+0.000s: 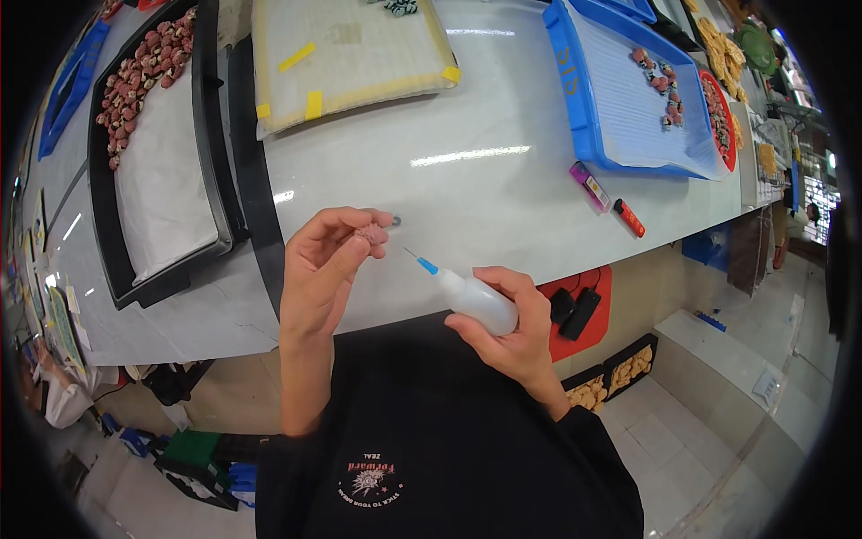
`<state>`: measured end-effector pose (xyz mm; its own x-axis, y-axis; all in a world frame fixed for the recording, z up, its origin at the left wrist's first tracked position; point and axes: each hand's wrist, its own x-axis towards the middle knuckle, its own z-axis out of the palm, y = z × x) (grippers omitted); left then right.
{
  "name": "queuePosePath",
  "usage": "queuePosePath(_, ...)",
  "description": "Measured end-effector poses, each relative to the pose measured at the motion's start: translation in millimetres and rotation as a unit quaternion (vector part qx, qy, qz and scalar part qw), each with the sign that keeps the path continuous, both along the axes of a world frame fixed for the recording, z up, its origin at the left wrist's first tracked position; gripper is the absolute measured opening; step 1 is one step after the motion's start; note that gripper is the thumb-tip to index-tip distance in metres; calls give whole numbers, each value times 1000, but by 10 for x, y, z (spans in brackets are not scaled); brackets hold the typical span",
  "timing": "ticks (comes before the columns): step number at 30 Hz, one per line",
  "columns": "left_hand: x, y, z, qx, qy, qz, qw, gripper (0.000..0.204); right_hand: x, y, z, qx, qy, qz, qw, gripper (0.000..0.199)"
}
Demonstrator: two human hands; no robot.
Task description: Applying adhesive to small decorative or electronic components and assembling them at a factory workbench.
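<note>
Head view, lower centre of frame: one white squeeze bottle (485, 304), grasped in the right hand (523, 331), its body wrapped by thumb and fingers. Fitted with a blue nozzle (426, 266) and a thin needle (410, 253), directed toward the upper left; fill level not discernible.

Left of centre: one small pink piece (371, 235), textured, pinched between thumb and fingertips of the left hand (319, 265). A grey-green part (396, 221) is seen just beside it; whether it is attached cannot be told.

Step judged in hand: application from the bottle, needle and piece being held near each other but apart. Next move judged to call for a steady pinch, exact alignment of the tip, and a light squeeze.

Right of centre, on a pale table (359, 301): one purple lighter-shaped object (590, 187) and one red lighter-shaped object (629, 218), laid near each other.

Containers. Left: black tray (180, 271), lined with a white sheet (171, 189); many pink pieces (135, 94) heaped toward its far end. Upper right: blue tray (576, 112), white-lined; several pink-and-dark pieces (663, 84) scattered within. Upper centre: cream board (359, 67), yellow-taped; dark green items (401, 7) placed at its far part, cut off by the frame. Beyond the blue tray, far right: red bowl (733, 148), filled with small reddish pieces (716, 112).
</note>
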<state>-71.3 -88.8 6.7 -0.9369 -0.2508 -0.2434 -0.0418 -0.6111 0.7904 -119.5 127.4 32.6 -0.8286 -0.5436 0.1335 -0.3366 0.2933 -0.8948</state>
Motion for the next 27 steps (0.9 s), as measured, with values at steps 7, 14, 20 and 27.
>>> queuePosePath(7, -28, 46, 68, 12, -7, -7, 1000, 25, -40, -49, 52, -26, 13, 5, 1000, 48)
queuePosePath(14, -29, 62, 57, -17, -7, -35, 999, 26, -19, -47, 41, -35, 3, -3, 999, 46)
queuePosePath(20, -22, 59, 0, -30, 29, -41, 998, 22, -24, -38, 56, -27, -9, -8, 1000, 46)
queuePosePath(27, -6, 56, 38, -88, 10, -83, 993, 24, -30, -50, 106, -93, 25, -124, 988, 51)
